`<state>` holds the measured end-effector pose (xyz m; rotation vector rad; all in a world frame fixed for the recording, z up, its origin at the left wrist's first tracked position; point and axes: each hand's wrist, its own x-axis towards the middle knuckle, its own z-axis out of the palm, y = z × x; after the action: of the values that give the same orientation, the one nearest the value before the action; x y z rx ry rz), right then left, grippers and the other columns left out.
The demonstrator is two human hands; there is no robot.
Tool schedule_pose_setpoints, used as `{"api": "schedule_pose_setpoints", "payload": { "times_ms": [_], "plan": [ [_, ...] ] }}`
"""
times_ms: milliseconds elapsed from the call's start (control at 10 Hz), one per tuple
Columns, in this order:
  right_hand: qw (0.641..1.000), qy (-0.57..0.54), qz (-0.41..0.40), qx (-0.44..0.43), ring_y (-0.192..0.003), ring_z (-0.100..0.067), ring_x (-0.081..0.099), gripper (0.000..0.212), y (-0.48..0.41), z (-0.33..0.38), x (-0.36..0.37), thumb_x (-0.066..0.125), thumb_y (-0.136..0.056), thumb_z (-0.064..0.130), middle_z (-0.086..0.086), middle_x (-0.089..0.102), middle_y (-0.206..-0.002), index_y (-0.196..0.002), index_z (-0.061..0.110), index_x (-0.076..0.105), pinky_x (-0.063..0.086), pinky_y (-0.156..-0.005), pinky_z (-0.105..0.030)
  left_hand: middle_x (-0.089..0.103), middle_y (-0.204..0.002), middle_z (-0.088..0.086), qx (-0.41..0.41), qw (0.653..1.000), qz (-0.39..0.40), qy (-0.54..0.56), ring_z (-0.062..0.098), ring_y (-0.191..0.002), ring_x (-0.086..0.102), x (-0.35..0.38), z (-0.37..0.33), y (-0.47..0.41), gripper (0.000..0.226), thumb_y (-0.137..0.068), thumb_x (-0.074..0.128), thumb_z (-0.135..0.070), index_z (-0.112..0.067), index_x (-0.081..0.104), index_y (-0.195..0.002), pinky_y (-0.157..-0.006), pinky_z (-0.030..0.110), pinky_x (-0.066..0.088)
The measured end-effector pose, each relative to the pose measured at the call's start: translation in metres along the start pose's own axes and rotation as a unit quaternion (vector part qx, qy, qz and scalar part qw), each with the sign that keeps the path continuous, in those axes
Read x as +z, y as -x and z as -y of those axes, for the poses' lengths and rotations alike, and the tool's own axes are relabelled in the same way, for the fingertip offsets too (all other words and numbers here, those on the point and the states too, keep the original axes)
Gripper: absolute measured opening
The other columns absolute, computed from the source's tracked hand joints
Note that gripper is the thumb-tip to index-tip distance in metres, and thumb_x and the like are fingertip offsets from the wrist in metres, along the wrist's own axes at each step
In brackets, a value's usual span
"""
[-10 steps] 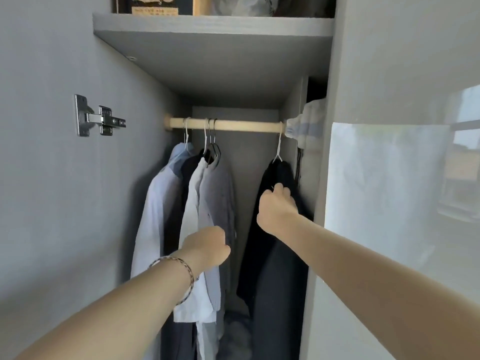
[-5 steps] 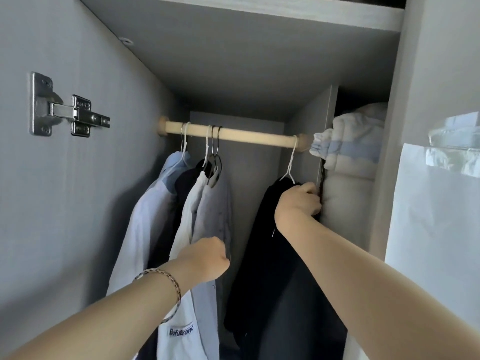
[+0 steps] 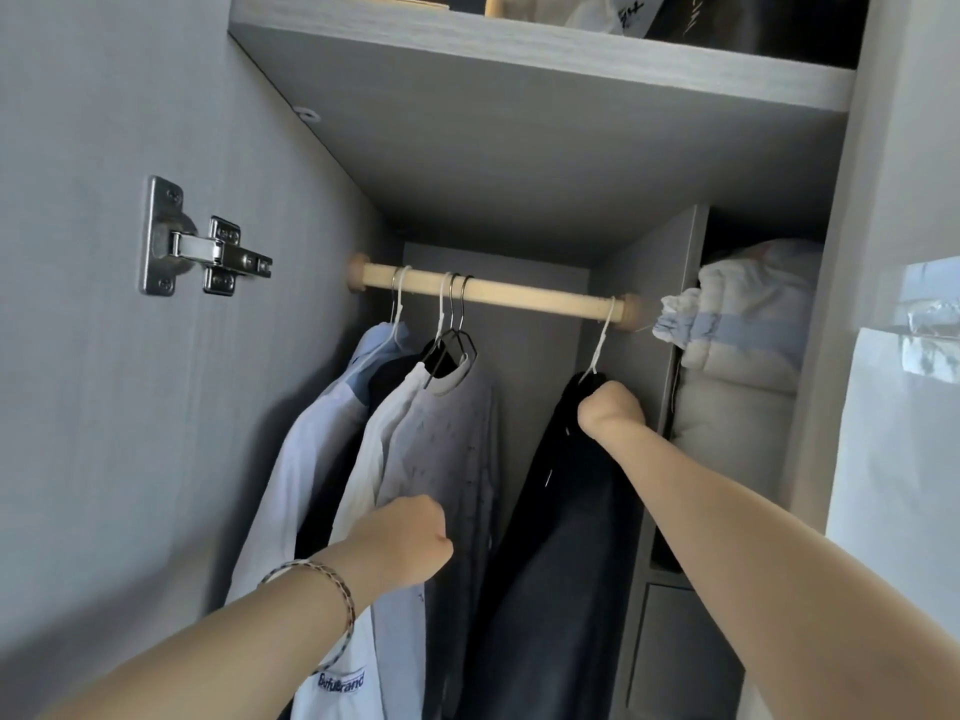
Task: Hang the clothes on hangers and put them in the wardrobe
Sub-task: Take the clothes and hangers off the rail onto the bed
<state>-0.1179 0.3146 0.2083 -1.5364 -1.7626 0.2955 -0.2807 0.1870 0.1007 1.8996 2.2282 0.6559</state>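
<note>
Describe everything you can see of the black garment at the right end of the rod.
The black garment is dark, matte cloth, falling out of view at the bottom. It hangs on a white hanger whose hook sits at the right end of the wooden rod, apart from the lighter shirts on the left. The right hand grips its top just below the hook.

I see a home clothes wardrobe (image 3: pixel 519 148): above the right hand (image 3: pixel 610 407) a wooden rail (image 3: pixel 519 296) carries shirts (image 3: pixel 441 444) on hangers (image 3: pixel 451 345), just right of that hand folded bedding (image 3: pixel 743 324) fills a side compartment, and up left of the left hand (image 3: pixel 400 543) a door hinge (image 3: pixel 208 254) is screwed on.
</note>
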Motion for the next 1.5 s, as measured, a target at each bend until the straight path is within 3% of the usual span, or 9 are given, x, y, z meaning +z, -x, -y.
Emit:
{"api": "schedule_pose_setpoints", "payload": {
  "times_ms": [600,800,900,1000,1100,1200,1300,1400,1500],
  "plan": [
    [0.996,-0.031,-0.048,-0.067,-0.116,-0.033,0.054,0.028,0.036,0.014,-0.045,0.044,-0.095,0.007,-0.018,0.057,-0.125,-0.121,-0.001,0.053,0.046,-0.089,-0.034,0.044,-0.074,0.005,-0.045,0.999,-0.022,-0.007,0.017,-0.067,0.04,-0.011,-0.008,0.058,0.008,-0.075,0.037,-0.018,-0.017,0.038,-0.067,-0.066,0.03,0.033],
    [0.987,-0.006,0.036,-0.158,-0.099,-0.033,0.055,0.024,0.086,-0.009,-0.044,0.04,-0.093,0.007,-0.016,0.058,-0.115,-0.115,0.004,0.05,0.038,-0.073,-0.03,0.047,-0.072,0.005,-0.069,0.997,-0.028,0.027,0.016,-0.065,0.04,-0.003,-0.029,0.081,0.008,-0.073,0.038,-0.012,-0.016,0.044,-0.071,-0.067,0.029,0.032],
    [0.982,-0.067,0.103,-0.141,-0.08,-0.025,0.047,0.013,0.11,-0.02,-0.05,0.036,-0.088,0.001,-0.008,0.052,-0.087,-0.087,0.007,0.047,0.038,-0.067,-0.029,0.049,-0.07,0.008,-0.075,0.996,-0.015,0.047,0.017,-0.063,0.043,0.007,-0.037,0.094,0.013,-0.076,0.039,-0.007,-0.013,0.046,-0.068,-0.064,0.029,0.032],
    [0.979,-0.085,0.144,-0.118,-0.058,-0.014,0.032,0.03,0.134,-0.031,-0.061,0.035,-0.09,-0.002,-0.001,0.033,-0.068,-0.064,0.013,0.027,0.027,-0.051,-0.022,0.053,-0.075,0.012,-0.077,0.994,0.01,0.072,0.019,-0.067,0.051,0.015,-0.039,0.107,0.018,-0.085,0.039,-0.005,-0.01,0.05,-0.071,-0.062,0.031,0.042],
    [0.978,-0.038,0.176,-0.109,-0.055,-0.011,0.031,0.033,0.164,-0.049,-0.075,0.036,-0.093,0.005,-0.001,0.034,-0.066,-0.062,0.015,0.03,0.028,-0.05,-0.019,0.058,-0.079,0.009,-0.084,0.992,0.04,0.09,0.017,-0.066,0.054,0.02,-0.041,0.12,0.02,-0.094,0.04,-0.009,-0.006,0.057,-0.083,-0.056,0.02,0.049],
    [0.981,0.003,0.179,-0.071,-0.058,-0.014,0.036,0.031,0.196,-0.078,-0.086,0.038,-0.092,0.007,-0.001,0.036,-0.067,-0.062,0.015,0.033,0.033,-0.054,-0.022,0.059,-0.079,0.009,-0.081,0.99,0.084,0.084,0.015,-0.064,0.053,0.026,-0.049,0.128,0.019,-0.096,0.039,-0.008,-0.003,0.057,-0.091,-0.041,0.013,0.04],
    [0.985,0.025,0.171,-0.016,-0.077,-0.022,0.043,0.015,0.233,-0.108,-0.096,0.037,-0.091,0.003,-0.003,0.042,-0.074,-0.081,0.01,0.046,0.034,-0.054,-0.023,0.061,-0.075,0.009,-0.066,0.99,0.096,0.086,0.019,-0.06,0.055,0.042,-0.059,0.131,0.019,-0.095,0.042,-0.01,-0.002,0.056,-0.085,-0.051,0.021,0.043],
    [0.988,0.023,0.147,0.036,-0.072,-0.019,0.045,0.025,0.287,-0.138,-0.114,0.037,-0.085,-0.002,-0.003,0.05,-0.082,-0.097,0.013,0.054,0.029,-0.049,-0.021,0.063,-0.08,0.012,-0.007,0.988,0.141,0.06,0.023,-0.065,0.058,0.081,-0.075,0.152,0.018,-0.094,0.045,-0.009,-0.003,0.059,-0.084,-0.056,0.024,0.046],
    [0.989,0.036,0.122,0.077,-0.062,-0.012,0.042,0.022,0.349,-0.17,-0.143,0.039,-0.084,-0.002,0.002,0.047,-0.071,-0.089,0.015,0.053,0.029,-0.049,-0.021,0.064,-0.081,0.011,0.044,0.976,0.211,0.013,0.023,-0.072,0.06,0.123,-0.095,0.181,0.017,-0.093,0.048,-0.01,-0.006,0.061,-0.083,-0.058,0.02,0.047]
  ]
}}
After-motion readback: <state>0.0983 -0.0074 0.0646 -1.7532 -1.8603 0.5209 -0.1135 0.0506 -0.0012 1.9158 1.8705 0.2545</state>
